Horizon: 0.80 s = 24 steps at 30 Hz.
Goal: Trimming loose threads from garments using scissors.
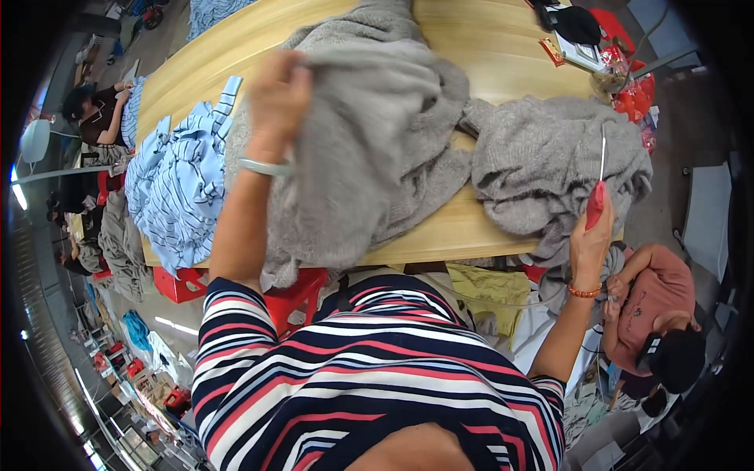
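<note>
My left hand (279, 98), smeared by motion, grips the upper left edge of a grey knit garment (353, 133) spread over the wooden table. That cloth is lifted and blurred near the fingers. On the right, my right hand (589, 243) is closed round a tool with a red handle and a slim metal shaft (603, 153); its exact kind does not show. The tool points away from me, above a second heap of grey knitwear (534, 165). Blue striped clothing (181, 184) lies crumpled left of my left forearm.
The wooden table (479, 47) carries a black cap (576, 26) and small packets at its far right. Red stools (298, 302) stand under the near edge. One person (656, 298) sits close at right; another (106, 118) sits beyond the table's left side.
</note>
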### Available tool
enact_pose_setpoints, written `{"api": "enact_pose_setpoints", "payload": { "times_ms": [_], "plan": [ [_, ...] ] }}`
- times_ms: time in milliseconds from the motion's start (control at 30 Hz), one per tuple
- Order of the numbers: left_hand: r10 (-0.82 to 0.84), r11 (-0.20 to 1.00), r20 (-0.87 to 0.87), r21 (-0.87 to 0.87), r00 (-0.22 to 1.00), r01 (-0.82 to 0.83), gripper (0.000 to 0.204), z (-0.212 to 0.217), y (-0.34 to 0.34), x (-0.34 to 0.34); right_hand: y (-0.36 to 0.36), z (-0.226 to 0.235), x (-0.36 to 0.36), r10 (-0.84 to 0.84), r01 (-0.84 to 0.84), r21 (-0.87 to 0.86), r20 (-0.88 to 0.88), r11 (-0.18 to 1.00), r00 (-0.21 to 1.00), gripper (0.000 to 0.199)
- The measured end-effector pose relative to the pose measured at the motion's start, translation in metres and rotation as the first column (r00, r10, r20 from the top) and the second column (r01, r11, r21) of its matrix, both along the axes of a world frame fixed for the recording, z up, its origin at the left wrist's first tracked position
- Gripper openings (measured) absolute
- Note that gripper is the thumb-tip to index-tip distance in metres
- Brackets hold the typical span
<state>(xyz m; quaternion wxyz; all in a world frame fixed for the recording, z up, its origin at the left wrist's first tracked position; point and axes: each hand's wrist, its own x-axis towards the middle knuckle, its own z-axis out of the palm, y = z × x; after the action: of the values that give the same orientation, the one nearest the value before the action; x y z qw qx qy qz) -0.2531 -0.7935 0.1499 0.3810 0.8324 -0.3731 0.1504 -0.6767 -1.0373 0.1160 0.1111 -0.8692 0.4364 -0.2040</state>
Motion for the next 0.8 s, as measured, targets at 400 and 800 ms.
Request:
{"api": "enact_pose_setpoints", "payload": {
  "times_ms": [400,800],
  "plan": [
    [-0.100,0.989,-0.094,-0.117,0.991,0.089,0.043,0.013,0.139,-0.004,0.138,0.014,0.080,0.362,-0.352,0.246,0.005,0.903,0.932,0.054],
    [-0.134,0.982,-0.611,0.026,0.780,0.189,0.031,-0.012,0.240,-0.048,0.213,0.038,0.117,0.501,-0.479,0.357,0.035,0.802,0.865,0.049]
  ]
}}
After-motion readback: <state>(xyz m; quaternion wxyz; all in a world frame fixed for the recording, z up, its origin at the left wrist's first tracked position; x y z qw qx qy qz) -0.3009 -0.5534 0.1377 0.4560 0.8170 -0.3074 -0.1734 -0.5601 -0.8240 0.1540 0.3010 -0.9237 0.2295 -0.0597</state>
